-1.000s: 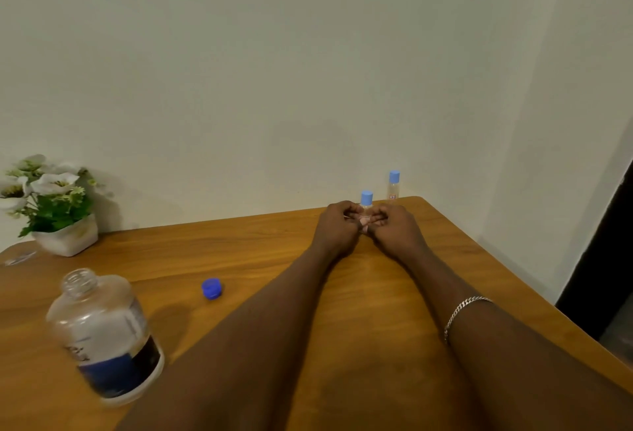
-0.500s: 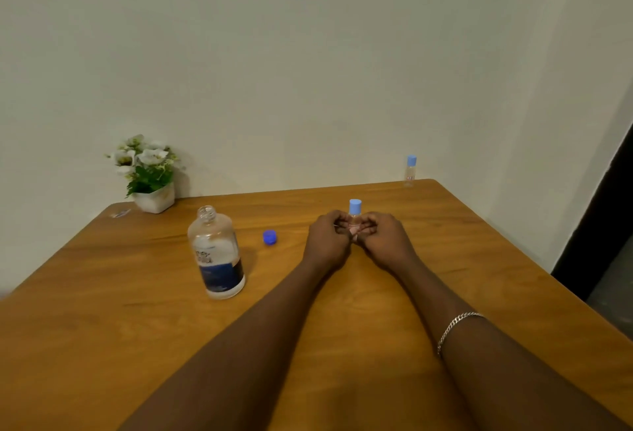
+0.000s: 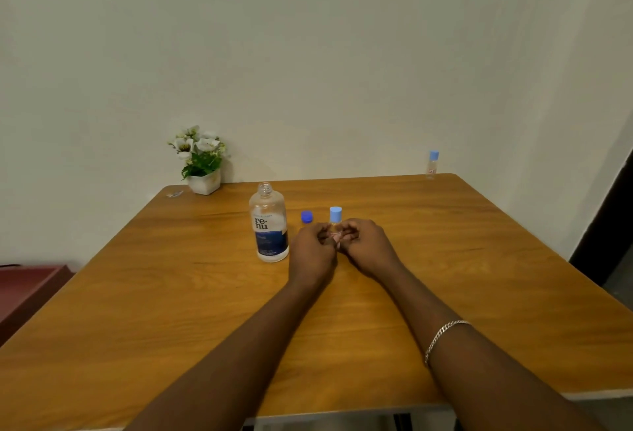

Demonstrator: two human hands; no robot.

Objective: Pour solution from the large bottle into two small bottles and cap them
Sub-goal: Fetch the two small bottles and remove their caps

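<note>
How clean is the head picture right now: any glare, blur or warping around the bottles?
Head view: soft, even light, no glare on the large bottle, its label sharp. Head view: the left hand and right hand hide most of the near small bottle; only its cap shows clearly. Head view: the far small bottle is tiny and soft; the table edges splay, wide-angle.

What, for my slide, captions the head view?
Left hand and right hand grip a small clear blue-capped bottle beside the open large bottle.
</note>
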